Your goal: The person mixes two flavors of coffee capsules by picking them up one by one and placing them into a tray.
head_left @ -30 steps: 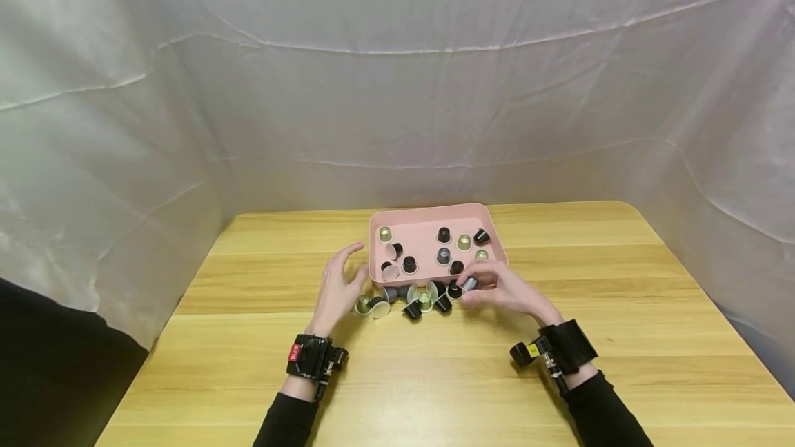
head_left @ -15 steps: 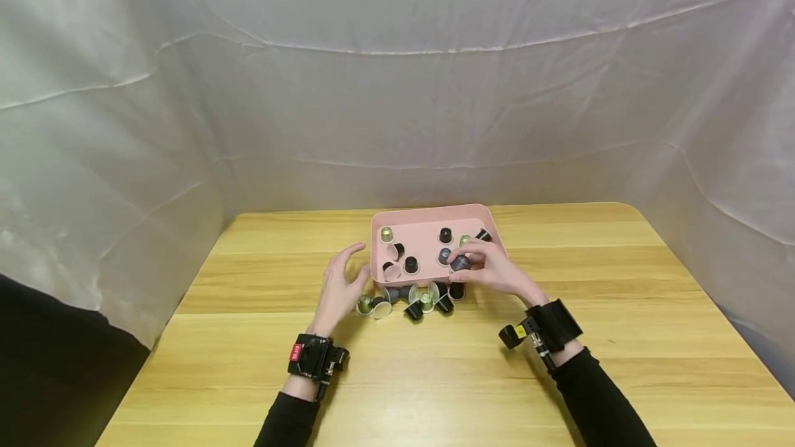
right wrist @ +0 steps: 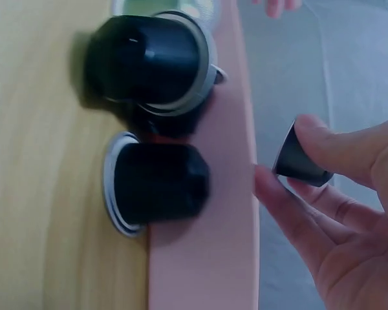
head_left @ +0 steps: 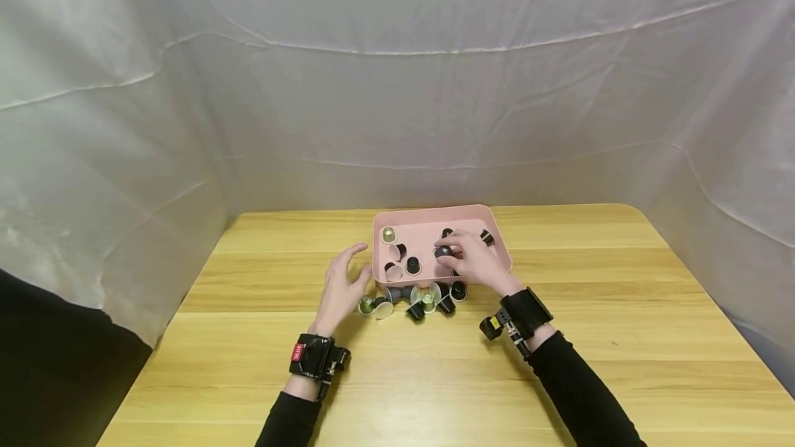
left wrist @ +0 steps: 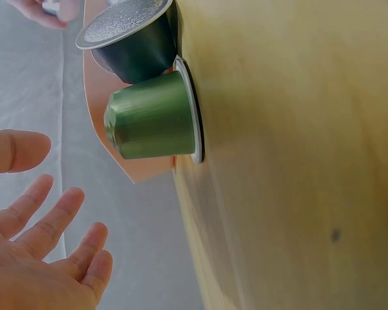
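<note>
My right hand [head_left: 475, 261] is over the right half of a pink tray [head_left: 413, 218]. Its thumb and fingers pinch a dark grey coffee capsule [right wrist: 301, 161], tilted, beyond the tray wall in the right wrist view. My left hand [head_left: 338, 293] hovers at the tray's left side, fingers spread and holding nothing. Nearest to it on the table is a green capsule [left wrist: 152, 119], standing on its rim, with a dark capsule [left wrist: 139, 51] beside it. Inside the tray are more capsules, among them a gold one [head_left: 388, 234] and a black one [head_left: 413, 265]. My right hand hides some others.
Several capsules lie in a row along the tray's front wall, including a black one [head_left: 458, 290] at the right end and a light green one [head_left: 428, 303] mid-row. The wooden table [head_left: 397, 378] ends at a pale cloth backdrop [head_left: 397, 102].
My right hand has carried the grey capsule from the tray's front right edge up and leftward to over the tray. My left hand has stayed in place.
</note>
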`<action>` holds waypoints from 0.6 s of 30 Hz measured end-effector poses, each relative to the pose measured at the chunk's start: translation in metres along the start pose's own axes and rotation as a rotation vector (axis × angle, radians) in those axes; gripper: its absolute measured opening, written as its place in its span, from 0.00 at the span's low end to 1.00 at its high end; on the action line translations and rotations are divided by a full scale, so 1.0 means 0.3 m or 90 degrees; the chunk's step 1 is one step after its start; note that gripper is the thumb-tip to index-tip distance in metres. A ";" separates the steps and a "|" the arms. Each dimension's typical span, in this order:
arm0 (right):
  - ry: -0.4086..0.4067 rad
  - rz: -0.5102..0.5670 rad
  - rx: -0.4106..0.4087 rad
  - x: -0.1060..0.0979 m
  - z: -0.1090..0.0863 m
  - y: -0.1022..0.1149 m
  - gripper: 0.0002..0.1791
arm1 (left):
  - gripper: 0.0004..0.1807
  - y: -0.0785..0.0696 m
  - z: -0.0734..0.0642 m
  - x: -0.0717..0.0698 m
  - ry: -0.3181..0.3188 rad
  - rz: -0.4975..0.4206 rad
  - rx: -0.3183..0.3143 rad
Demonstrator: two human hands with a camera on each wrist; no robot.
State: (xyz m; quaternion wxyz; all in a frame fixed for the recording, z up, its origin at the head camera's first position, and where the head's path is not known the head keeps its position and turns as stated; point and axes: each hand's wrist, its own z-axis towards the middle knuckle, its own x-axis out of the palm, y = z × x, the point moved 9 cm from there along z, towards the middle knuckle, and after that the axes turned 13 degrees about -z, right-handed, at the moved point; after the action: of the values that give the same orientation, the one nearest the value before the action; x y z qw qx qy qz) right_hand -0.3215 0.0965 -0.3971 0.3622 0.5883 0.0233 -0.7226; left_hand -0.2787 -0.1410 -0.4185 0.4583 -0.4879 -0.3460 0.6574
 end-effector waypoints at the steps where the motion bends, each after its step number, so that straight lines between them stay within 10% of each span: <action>1: 0.006 -0.017 0.002 0.010 0.003 0.005 0.18 | 0.27 0.000 0.000 0.000 0.000 0.001 0.000; 18: 0.095 -0.156 -0.052 0.116 0.079 0.071 0.10 | 0.27 0.001 -0.002 0.002 0.001 0.007 0.001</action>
State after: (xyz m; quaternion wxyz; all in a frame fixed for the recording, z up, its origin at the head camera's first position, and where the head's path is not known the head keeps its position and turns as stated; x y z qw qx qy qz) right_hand -0.3312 0.0527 -0.4118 0.2924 0.6178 0.1507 -0.7142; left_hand -0.2783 -0.1406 -0.4192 0.4554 -0.4903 -0.3424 0.6595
